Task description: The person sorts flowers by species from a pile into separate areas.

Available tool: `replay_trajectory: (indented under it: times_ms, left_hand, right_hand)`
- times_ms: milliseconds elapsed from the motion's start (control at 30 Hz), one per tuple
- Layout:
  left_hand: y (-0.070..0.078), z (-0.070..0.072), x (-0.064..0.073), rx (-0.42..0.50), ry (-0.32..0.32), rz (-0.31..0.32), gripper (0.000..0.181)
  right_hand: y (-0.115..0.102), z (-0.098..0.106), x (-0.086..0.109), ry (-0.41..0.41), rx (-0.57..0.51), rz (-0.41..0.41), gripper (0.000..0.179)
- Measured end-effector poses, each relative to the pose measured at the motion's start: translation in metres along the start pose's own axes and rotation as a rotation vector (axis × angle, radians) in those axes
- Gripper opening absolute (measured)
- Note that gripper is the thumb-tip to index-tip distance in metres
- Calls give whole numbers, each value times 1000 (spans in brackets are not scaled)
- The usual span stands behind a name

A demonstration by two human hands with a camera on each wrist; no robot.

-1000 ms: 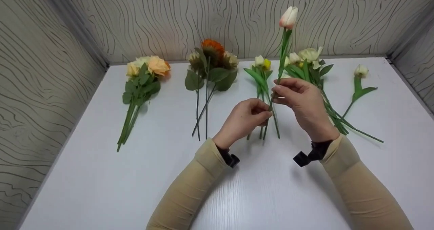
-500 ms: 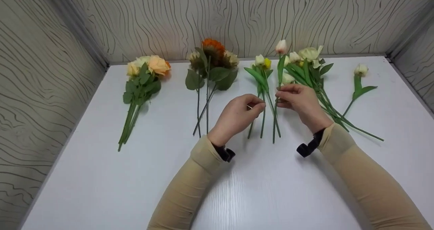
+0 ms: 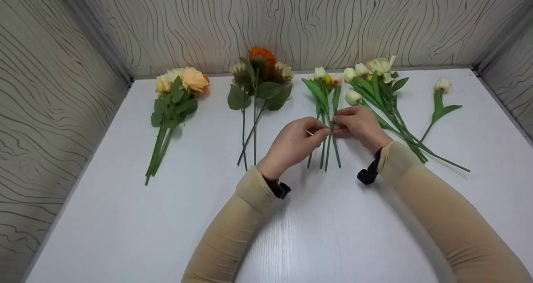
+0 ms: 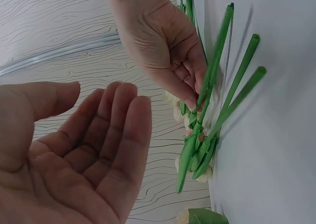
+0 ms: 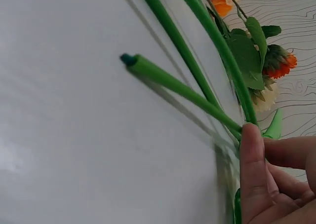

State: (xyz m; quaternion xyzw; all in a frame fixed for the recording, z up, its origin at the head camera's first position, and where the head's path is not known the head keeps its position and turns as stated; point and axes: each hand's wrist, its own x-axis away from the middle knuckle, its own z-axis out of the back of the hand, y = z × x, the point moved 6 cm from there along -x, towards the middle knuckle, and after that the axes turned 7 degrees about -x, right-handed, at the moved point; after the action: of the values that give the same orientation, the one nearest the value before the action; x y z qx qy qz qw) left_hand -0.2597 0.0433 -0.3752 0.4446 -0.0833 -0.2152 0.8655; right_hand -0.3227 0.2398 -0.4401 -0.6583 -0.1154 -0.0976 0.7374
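My right hand (image 3: 361, 124) pinches the green stem (image 5: 182, 91) of a pink-white tulip (image 3: 336, 79) between thumb and fingers. This flower lies at the right side of a small tulip group with a white bud (image 3: 320, 73) and a yellow bud (image 3: 328, 78); their stems cross near the fingertips. Just left of those stems is my left hand (image 3: 295, 143). In the left wrist view that left hand (image 4: 89, 155) holds nothing, its fingers loosely bent and the thumb apart from them.
On the white table (image 3: 166, 233), peach roses (image 3: 193, 81) lie at left, then an orange flower (image 3: 262, 58) with cream blooms. Right of the hands are a bunch with a large cream flower (image 3: 379, 67) and a single white tulip (image 3: 442, 85). A patterned wall (image 3: 291, 20) stands behind.
The pink-white tulip, earlier raised upright in both hands, has come down beside the other tulips in my right hand. My left hand has let go of its stem.
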Motion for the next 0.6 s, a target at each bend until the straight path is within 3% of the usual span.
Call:
replay_trajectory:
  times_ms: [200,367,500,600]
  left_hand:
    - [1,-1,1,0,-8,-27,20]
    - [2,-1,2,-28,-8,-24,20]
    - [5,-3,4,-67,-9,-35,19]
    - [12,-10,5,-119,-33,-88,19]
  right_hand:
    - [-5,-1,-1,-6,124,38,46]
    - [-7,5,2,-5,144,47,42]
    - [-10,21,8,-6,170,55,42]
    - [-14,44,13,28,219,67,43]
